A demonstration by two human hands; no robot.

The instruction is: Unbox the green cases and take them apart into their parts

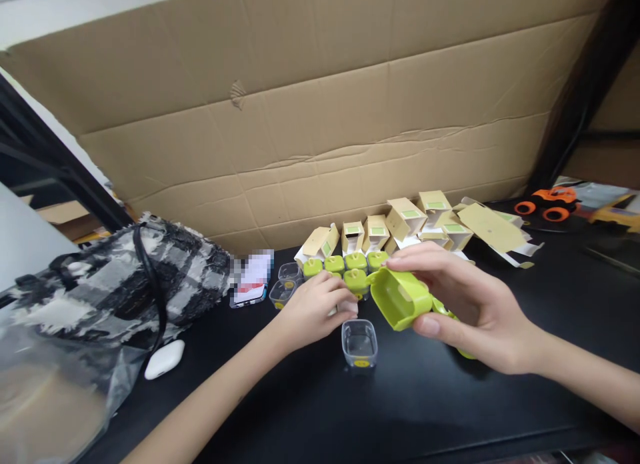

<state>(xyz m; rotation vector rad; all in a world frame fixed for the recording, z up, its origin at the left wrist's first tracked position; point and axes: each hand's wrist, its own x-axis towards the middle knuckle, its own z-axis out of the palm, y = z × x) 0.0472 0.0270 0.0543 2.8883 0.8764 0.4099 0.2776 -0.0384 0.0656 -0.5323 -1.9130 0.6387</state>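
My right hand (pixel 470 311) grips a hollow light-green plastic container (pixel 400 297) between thumb and fingers, its open side tilted toward me. Beneath and beside that hand, more green pieces (pixel 443 309) are partly hidden. A clear plastic box (pixel 359 344) with a yellow label stands open and lidless on the black table, between my hands. My left hand (pixel 320 304) is just behind and left of this box, its fingers curled; what they hold, if anything, I cannot make out. Behind it are several small clear boxes with green lids (pixel 355 281).
Open cardboard cartons (pixel 406 217) line the back, against a tall cardboard sheet (pixel 320 117). Left lie a phone (pixel 253 277), a white earbud case (pixel 165 359) and a black-and-white bag (pixel 175 271). Two clear boxes (pixel 283 293) sit beside my left hand; an orange toy truck (pixel 550 203) is far right.
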